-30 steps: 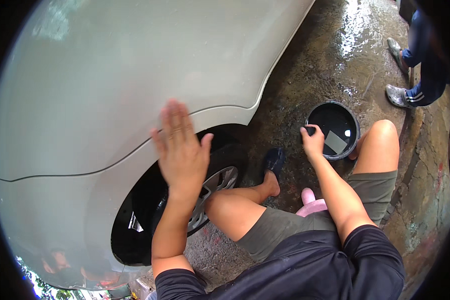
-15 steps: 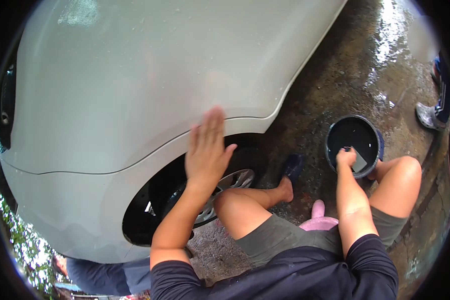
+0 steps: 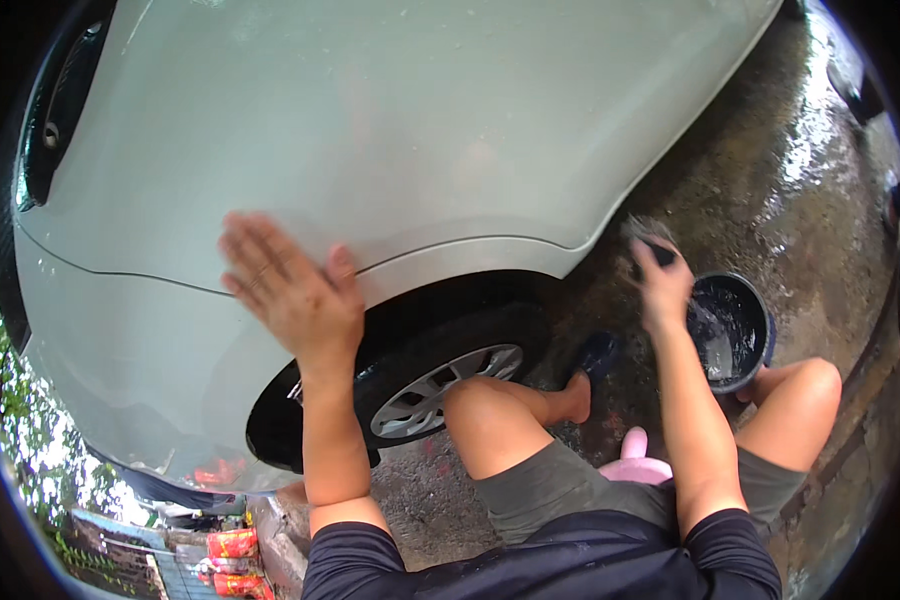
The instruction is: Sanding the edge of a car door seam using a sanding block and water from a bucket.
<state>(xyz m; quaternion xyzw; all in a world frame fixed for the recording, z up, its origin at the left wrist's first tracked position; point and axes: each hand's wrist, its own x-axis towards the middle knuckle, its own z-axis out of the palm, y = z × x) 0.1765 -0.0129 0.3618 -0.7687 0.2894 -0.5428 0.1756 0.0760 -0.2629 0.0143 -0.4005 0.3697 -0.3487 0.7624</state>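
Observation:
My left hand, fingers stretched and slightly blurred, is at the silver-grey car body, over the seam above the wheel arch. Whether the palm touches the paint cannot be told. Between the lower edge of the panel and the bucket, my right hand is closed on a small dark block with a blurred greyish edge. Its exact kind is unclear. Dark water ripples in the black bucket, just right of that hand. A pale grey rectangular patch shows inside it.
Beneath the arch is the wheel, close to my left knee. A pink plastic stool is under me, and a dark blue sandal is on my foot. Red-and-white packages lie at the lower left. The concrete ground is wet.
My left hand has moved left along the panel. My right hand has risen out of the bucket with the dark block and moved toward the car. The view has shifted; the person at lower left is gone.

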